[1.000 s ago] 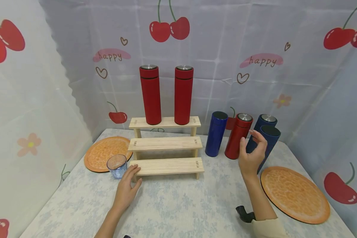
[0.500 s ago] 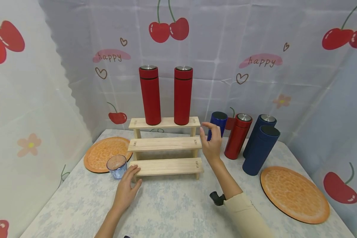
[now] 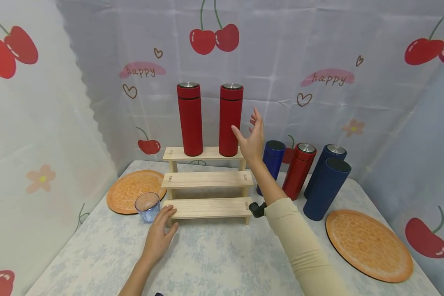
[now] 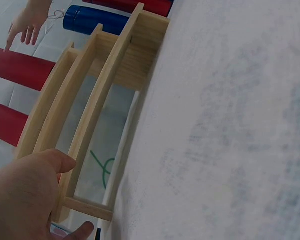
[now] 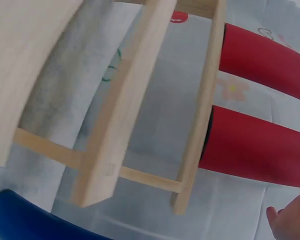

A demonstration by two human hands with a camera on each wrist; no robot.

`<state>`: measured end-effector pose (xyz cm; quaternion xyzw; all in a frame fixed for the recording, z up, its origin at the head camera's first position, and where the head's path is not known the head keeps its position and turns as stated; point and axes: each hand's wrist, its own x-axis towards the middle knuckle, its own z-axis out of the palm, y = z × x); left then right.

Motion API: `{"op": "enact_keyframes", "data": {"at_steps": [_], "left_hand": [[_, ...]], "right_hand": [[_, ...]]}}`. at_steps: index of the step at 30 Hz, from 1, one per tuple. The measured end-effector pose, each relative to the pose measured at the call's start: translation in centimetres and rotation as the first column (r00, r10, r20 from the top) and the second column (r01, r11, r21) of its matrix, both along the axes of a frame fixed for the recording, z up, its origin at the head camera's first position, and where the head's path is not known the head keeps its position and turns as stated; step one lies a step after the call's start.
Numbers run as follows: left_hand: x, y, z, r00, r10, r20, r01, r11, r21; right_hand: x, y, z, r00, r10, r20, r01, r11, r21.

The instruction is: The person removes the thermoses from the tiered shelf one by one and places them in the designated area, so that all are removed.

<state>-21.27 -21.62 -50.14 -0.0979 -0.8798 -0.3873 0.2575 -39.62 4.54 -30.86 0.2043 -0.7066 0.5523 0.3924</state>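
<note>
Two tall red thermoses, the left one (image 3: 190, 121) and the right one (image 3: 228, 119), stand upright on the top step of a three-step wooden shelf (image 3: 207, 179). My right hand (image 3: 252, 142) is raised at the right thermos, fingers spread and pointing up; its thumb overlaps the thermos's side in the head view. Only part of this hand (image 5: 292, 220) enters the right wrist view, beside the thermos's body. My left hand (image 3: 158, 235) holds the left end of the bottom step, with thumb and fingers around the corner (image 4: 62, 200) in the left wrist view.
Right of the shelf stand a bright blue thermos (image 3: 271, 158), a shorter red thermos (image 3: 299, 170) and two dark blue ones (image 3: 326, 189). A round orange mat (image 3: 370, 246) lies at the right, another (image 3: 127, 191) at the left. A blue-tinted glass (image 3: 148, 207) stands by my left hand.
My right hand has moved left and up from the shorter red and dark blue thermoses, past the bright blue one, to the right thermos on the shelf. The left hand has stayed put.
</note>
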Motion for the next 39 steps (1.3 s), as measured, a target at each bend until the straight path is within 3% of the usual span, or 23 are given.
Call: {"op": "enact_keyframes", "data": {"at_steps": [4, 10, 17, 25, 32, 36, 39], "left_hand": [[-0.1, 0.1, -0.1, 1.000, -0.002, 0.008, 0.002, 1.000, 0.000], [-0.2, 0.3, -0.1, 1.000, -0.010, 0.004, 0.010, 1.000, 0.002], [-0.2, 0.5, 0.1, 1.000, -0.010, -0.009, 0.010, 1.000, -0.006], [0.0, 0.2, 0.1, 1.000, -0.002, -0.015, 0.001, 1.000, -0.015], [0.0, 0.0, 0.0, 1.000, -0.003, -0.017, 0.003, 1.000, -0.014], [0.0, 0.1, 0.0, 1.000, -0.002, -0.013, 0.002, 1.000, -0.012], [0.0, 0.0, 0.0, 1.000, -0.001, -0.009, 0.001, 1.000, -0.011]], "right_hand": [[-0.8, -0.5, 1.2, 0.996, 0.034, 0.084, -0.041, 0.996, 0.078], [-1.4, -1.0, 0.8, 0.980, 0.101, 0.172, -0.127, 0.981, 0.146], [-0.9, -0.8, 0.1, 0.987, 0.087, 0.133, -0.101, 0.990, 0.099], [2.2, 0.3, -1.1, 0.999, 0.046, 0.015, -0.047, 0.995, 0.083], [5.2, 2.8, -1.6, 0.992, 0.027, -0.121, -0.017, 0.996, 0.083], [7.8, 4.7, -1.6, 0.989, -0.031, -0.145, 0.041, 0.997, 0.066], [9.8, 6.2, -1.6, 0.990, -0.080, -0.117, 0.086, 0.995, 0.048]]}}
